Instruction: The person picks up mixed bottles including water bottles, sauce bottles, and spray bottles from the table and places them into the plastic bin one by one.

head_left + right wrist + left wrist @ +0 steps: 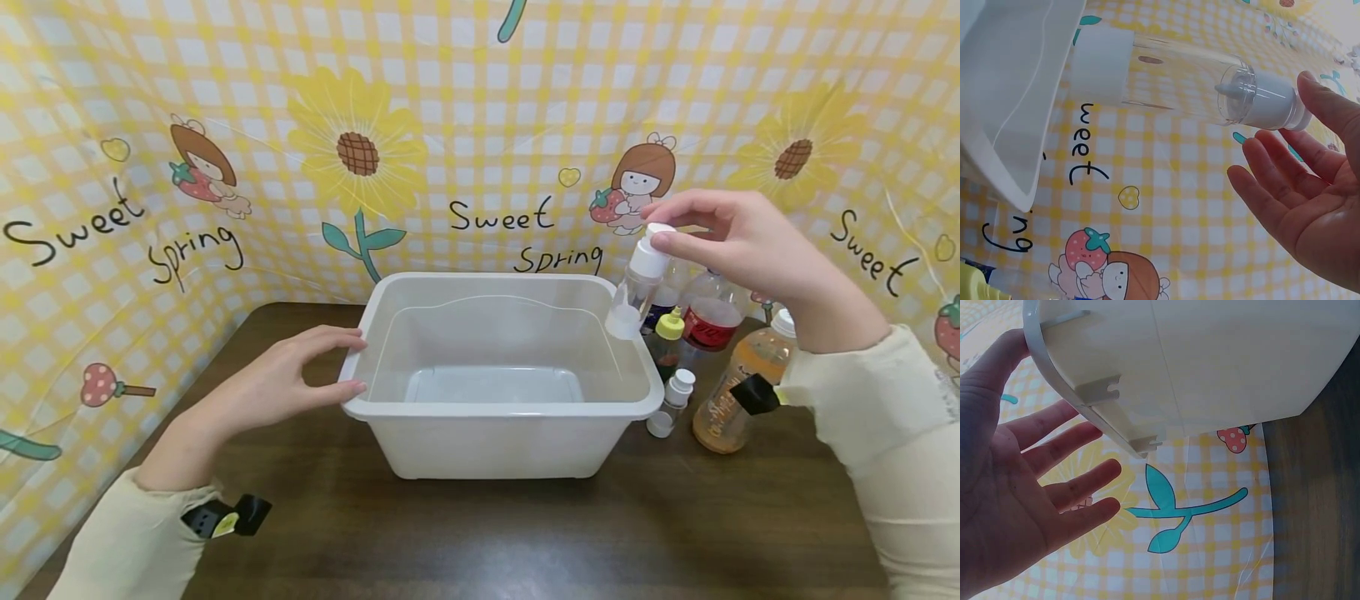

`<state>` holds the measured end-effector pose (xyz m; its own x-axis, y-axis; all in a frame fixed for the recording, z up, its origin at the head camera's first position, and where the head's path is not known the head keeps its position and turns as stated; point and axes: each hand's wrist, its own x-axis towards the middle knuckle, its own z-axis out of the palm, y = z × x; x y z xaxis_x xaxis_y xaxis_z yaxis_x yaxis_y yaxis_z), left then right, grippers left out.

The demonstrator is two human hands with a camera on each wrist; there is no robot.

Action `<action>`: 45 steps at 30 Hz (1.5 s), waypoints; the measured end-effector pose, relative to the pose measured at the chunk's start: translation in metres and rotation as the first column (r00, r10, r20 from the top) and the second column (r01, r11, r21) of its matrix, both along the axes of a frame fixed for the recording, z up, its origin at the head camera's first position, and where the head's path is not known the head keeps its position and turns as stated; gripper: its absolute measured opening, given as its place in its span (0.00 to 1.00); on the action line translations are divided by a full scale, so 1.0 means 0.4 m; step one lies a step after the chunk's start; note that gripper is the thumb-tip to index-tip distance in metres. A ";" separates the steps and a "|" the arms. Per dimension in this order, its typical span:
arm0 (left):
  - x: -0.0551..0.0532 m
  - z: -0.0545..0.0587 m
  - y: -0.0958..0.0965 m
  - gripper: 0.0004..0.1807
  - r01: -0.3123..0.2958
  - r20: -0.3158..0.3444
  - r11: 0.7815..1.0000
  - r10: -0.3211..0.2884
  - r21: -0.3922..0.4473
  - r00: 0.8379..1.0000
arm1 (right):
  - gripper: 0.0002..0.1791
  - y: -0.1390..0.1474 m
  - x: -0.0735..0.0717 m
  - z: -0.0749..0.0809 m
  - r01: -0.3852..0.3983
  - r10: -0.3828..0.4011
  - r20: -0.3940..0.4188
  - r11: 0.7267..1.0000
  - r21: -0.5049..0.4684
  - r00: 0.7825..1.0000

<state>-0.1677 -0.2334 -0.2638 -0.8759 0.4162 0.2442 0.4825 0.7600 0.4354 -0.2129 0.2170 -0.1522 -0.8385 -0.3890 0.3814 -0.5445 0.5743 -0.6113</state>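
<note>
My right hand [757,242] pinches a clear pump bottle [636,287] by its white top, between thumb and fingers. The bottle hangs slightly tilted over the right rim of a white plastic basin [502,446]. In the right wrist view the bottle [1179,75] looks see-through, with a white base and a small nozzle inside under its collar. On the other side, my left hand [273,379] touches the basin's left rim with thumb and fingertips. Its remaining fingers [1094,475] stretch out beside the basin wall in the left wrist view.
Right of the basin stand a small white-capped bottle [667,408], a yellow-topped bottle [667,337], a red-labelled bottle [708,321] and an orange drink bottle [731,404]. A checked yellow cloth [480,125] hangs behind the dark wooden table [480,542].
</note>
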 end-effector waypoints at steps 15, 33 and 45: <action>0.001 0.002 -0.002 0.26 -0.006 0.008 1.000 0.006 0.000 1.000 | 0.13 -0.075 -0.031 -0.001 -0.088 0.087 0.045 0.996 0.029 0.995; 0.003 0.000 -0.002 0.27 -0.011 0.031 1.000 0.010 0.008 0.999 | 0.18 -0.156 -0.112 -0.037 -0.108 0.090 0.212 0.991 0.076 0.973; 0.005 0.002 -0.001 0.27 -0.007 0.034 1.000 0.007 0.009 0.999 | 0.21 -0.194 -0.167 -0.071 -0.129 0.090 0.332 0.987 0.099 0.939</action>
